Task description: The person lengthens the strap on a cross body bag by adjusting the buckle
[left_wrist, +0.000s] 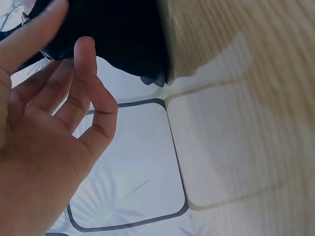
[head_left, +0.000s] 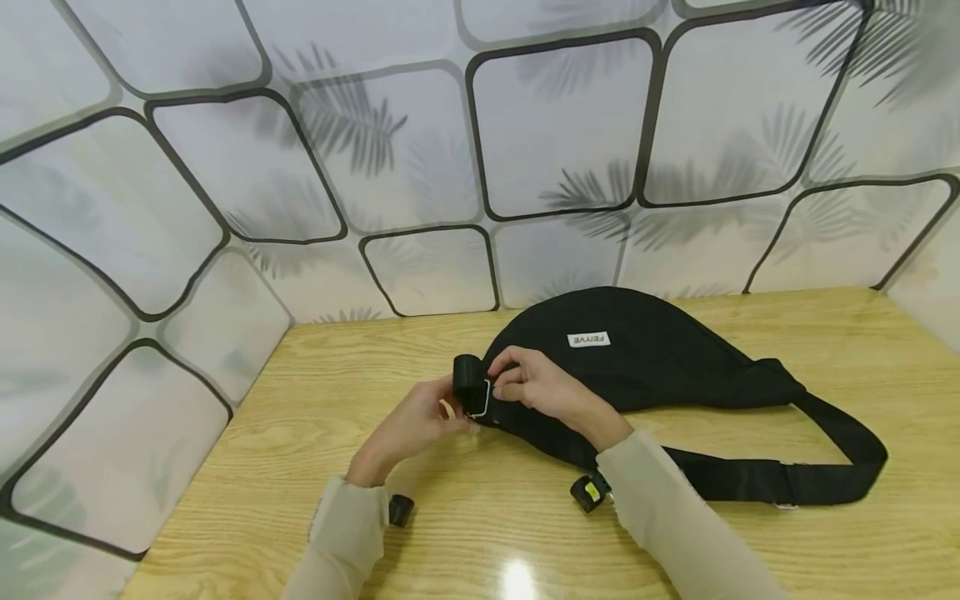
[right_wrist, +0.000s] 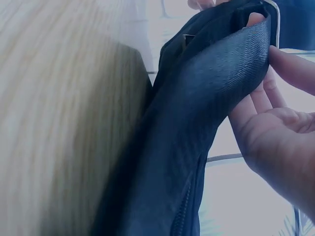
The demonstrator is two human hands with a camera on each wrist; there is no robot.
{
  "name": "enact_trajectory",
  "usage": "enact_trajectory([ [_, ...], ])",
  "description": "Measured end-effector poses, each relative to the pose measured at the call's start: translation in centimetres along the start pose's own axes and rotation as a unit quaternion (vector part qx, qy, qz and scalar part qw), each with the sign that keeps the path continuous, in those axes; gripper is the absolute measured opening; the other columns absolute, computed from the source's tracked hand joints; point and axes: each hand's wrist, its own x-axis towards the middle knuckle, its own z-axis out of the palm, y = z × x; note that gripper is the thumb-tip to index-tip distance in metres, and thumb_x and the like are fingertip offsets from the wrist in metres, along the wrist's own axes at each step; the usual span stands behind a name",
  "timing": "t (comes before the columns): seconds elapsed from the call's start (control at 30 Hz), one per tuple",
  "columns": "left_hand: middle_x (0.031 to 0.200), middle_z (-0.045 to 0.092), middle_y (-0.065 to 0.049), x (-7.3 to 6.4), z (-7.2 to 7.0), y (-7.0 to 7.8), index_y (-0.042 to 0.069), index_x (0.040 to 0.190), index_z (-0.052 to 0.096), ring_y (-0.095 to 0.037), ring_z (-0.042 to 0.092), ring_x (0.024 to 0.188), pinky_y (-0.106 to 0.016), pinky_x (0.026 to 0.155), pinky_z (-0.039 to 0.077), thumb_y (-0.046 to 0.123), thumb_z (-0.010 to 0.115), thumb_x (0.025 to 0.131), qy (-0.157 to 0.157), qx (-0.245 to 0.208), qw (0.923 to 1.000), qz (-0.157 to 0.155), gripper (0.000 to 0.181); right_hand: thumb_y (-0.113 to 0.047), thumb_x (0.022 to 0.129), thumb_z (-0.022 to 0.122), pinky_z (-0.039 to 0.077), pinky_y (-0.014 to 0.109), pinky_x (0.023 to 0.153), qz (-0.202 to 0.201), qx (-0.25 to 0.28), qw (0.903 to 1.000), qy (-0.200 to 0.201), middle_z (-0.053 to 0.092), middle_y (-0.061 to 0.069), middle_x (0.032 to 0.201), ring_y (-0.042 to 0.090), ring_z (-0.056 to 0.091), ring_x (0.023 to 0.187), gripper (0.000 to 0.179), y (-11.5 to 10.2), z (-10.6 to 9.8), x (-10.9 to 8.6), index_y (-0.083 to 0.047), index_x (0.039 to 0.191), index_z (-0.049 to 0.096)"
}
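Note:
A black waist bag with a small white label lies on the table, narrowing to a webbing strap at each end. At its left end, a piece of black strap stands up beside a silver metal ring buckle. My left hand holds that strap from the left, with its thumb and fingers about the black fabric in the left wrist view. From the other side, my right hand pinches the webbing at the buckle between thumb and finger. The strap's far side is hidden.
The bag's long strap loops round on the right of the wooden table, with a slider on it. A patterned wall covering rises behind the table and on the left. Small black devices sit at both wrists.

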Motion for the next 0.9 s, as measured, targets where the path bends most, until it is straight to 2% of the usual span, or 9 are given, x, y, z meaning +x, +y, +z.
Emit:
enact_trajectory([
  [0.1,0.087,0.065,-0.001,0.0,0.0,-0.1,0.0,0.104,0.067,-0.014,0.06,0.08,-0.029,0.07,0.05,0.004,0.079,0.088,0.003,0.011,0.9999,-0.005,0.02,0.007,0.1,0.054,0.034,0.024,0.06,0.001,-0.002,1.0,-0.001,0.07,0.006,0.09,0.016,0.05,0.071,0.019,0.1,-0.1,0.1,0.006,0.119,0.052],
  [0.23,0.099,0.069,-0.004,0.0,0.0,-0.1,0.0,0.114,0.069,-0.015,0.062,0.084,-0.03,0.069,0.05,0.006,0.077,0.091,0.0,0.015,0.9999,-0.001,0.025,0.006,0.099,0.055,0.034,0.024,0.061,-0.006,-0.011,0.9998,-0.017,0.069,0.004,0.089,0.015,0.047,0.069,0.024,0.0,-0.2,0.1,0.007,0.122,0.052],
  [0.37,0.109,0.07,-0.008,-0.1,-0.1,-0.2,0.0,0.127,0.066,-0.017,0.063,0.086,-0.031,0.071,0.051,0.008,0.074,0.094,-0.005,0.015,0.9999,0.006,0.035,0.005,0.096,0.06,0.045,0.029,0.077,-0.025,-0.021,0.9979,-0.056,0.07,0.007,0.096,0.015,0.058,0.08,0.037,-0.1,-0.4,0.1,0.008,0.131,0.049],
  [0.47,0.111,0.07,-0.01,-0.1,-0.1,-0.2,-0.002,0.129,0.065,-0.017,0.063,0.087,-0.032,0.072,0.052,0.008,0.072,0.096,-0.008,0.012,0.9999,0.001,0.035,0.002,0.094,0.067,0.048,0.037,0.093,-0.046,-0.039,0.9948,-0.082,0.071,0.012,0.108,0.02,0.066,0.1,0.047,-0.1,-0.2,0.2,0.009,0.135,0.046],
  [0.53,0.111,0.07,-0.01,-0.1,-0.1,-0.2,-0.002,0.127,0.065,-0.018,0.063,0.088,-0.032,0.074,0.052,0.007,0.07,0.097,-0.008,0.011,0.9999,-0.005,0.032,-0.002,0.093,0.071,0.049,0.04,0.094,-0.062,-0.064,0.9923,-0.087,0.07,0.014,0.112,0.024,0.067,0.104,0.049,-0.1,0.1,0.2,0.009,0.134,0.048],
  [0.77,0.11,0.07,-0.012,0.1,0.0,-0.2,-0.004,0.126,0.065,-0.02,0.063,0.09,-0.033,0.078,0.052,0.003,0.065,0.098,-0.007,0.023,0.9997,0.0,0.028,-0.015,0.089,0.082,0.051,0.04,0.09,-0.107,-0.191,0.9754,-0.023,0.07,0.012,0.116,0.023,0.067,0.105,0.043,-0.4,1.3,-0.1,0.0,0.122,0.059],
  [0.9,0.11,0.07,-0.013,0.1,0.1,-0.4,-0.005,0.13,0.064,-0.02,0.063,0.09,-0.032,0.077,0.051,0.003,0.065,0.099,-0.007,0.023,0.9997,-0.002,0.032,-0.016,0.086,0.084,0.051,0.037,0.086,-0.117,-0.225,0.9673,0.001,0.072,0.01,0.111,0.019,0.068,0.1,0.04,-0.4,1.6,-0.1,-0.001,0.116,0.061],
])
